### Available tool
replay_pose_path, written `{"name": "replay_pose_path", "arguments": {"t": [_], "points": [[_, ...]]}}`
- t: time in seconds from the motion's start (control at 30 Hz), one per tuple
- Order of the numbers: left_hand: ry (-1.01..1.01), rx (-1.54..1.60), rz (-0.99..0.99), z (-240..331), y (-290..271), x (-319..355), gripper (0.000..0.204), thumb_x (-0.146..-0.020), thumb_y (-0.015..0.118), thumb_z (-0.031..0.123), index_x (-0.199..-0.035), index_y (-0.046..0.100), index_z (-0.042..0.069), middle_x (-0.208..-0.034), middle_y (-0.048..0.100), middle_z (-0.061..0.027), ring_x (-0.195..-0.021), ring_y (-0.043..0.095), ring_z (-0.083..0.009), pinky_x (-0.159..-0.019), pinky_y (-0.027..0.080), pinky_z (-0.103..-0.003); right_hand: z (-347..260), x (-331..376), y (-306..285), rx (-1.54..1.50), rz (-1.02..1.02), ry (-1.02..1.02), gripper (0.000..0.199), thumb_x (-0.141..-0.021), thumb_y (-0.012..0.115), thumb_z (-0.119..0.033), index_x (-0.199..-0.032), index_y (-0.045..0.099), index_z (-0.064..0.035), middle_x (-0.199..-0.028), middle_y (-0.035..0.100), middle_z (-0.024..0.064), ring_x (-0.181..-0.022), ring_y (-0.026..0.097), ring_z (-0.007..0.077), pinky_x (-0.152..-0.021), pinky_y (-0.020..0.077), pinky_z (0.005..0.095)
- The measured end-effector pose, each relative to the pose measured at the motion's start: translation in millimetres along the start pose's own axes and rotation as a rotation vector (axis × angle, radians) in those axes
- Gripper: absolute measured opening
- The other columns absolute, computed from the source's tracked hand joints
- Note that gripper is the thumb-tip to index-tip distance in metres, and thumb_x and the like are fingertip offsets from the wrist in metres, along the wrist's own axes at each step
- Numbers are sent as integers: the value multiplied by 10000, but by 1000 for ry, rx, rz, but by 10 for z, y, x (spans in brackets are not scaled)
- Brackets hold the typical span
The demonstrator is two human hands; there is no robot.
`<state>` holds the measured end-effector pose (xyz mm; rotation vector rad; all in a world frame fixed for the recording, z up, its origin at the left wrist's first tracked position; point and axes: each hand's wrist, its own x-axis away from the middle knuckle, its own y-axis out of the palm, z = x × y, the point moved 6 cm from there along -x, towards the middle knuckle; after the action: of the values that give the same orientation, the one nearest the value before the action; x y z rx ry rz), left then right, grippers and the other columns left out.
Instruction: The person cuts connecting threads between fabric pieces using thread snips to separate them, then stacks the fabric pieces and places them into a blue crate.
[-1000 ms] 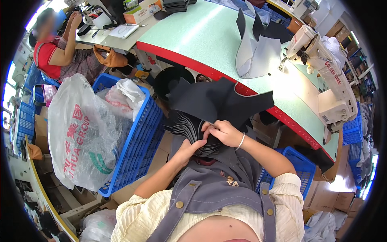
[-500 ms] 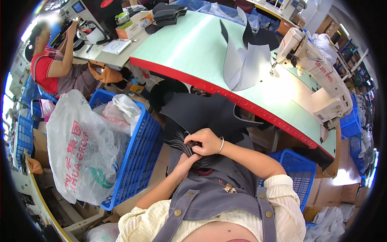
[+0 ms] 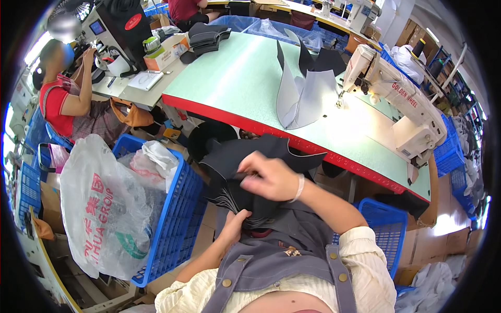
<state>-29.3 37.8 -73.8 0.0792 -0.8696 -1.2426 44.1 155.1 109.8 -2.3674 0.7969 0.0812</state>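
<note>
A thick stack of black fabric pieces (image 3: 263, 148) with pale edges lies across my lap, its layers fanned out at the lower left. My left hand (image 3: 235, 225) is closed on the near edge of this stack, thumb on top. Over the middle of the stack is my right hand (image 3: 274, 177), a pale band round its wrist. Motion smears its fingers, which look partly bent, and whether anything is between them cannot be made out.
A pale green sewing table (image 3: 229, 78) with a red edge carries a sewing machine (image 3: 402, 99) and grey-and-black cut pieces (image 3: 308, 99). Blue baskets stand left (image 3: 175, 229) and right (image 3: 383, 224); plastic bags fill the left one. A co-worker (image 3: 65, 94) sits at far left.
My right hand has left the layered edge beside my left hand and risen over the stack, up and to the right. My left hand keeps its grip. The whole view has shifted slightly.
</note>
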Motion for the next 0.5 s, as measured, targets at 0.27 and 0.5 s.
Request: {"name": "replay_pose_path", "arguments": {"t": [0.27, 0.5], "points": [[28, -29, 48, 0, -87, 27, 419, -741, 574, 96, -1120, 463, -44, -1059, 573, -119, -996, 548, -216, -877, 420, -340, 504, 150, -1063, 1051, 244, -235, 235, -717, 670, -158, -864, 525, -45, -1068, 563, 79, -790, 585, 219, -606, 485, 315], [-25, 40, -42, -144, -253, -16, 476, -740, 542, 75, -1188, 440, -53, -1128, 550, -128, -1030, 535, -224, -927, 401, -349, 728, 118, -779, 1207, 184, -291, 212, -715, 648, -173, -842, 521, -62, -1083, 582, 109, -761, 595, 186, -623, 500, 294]]}}
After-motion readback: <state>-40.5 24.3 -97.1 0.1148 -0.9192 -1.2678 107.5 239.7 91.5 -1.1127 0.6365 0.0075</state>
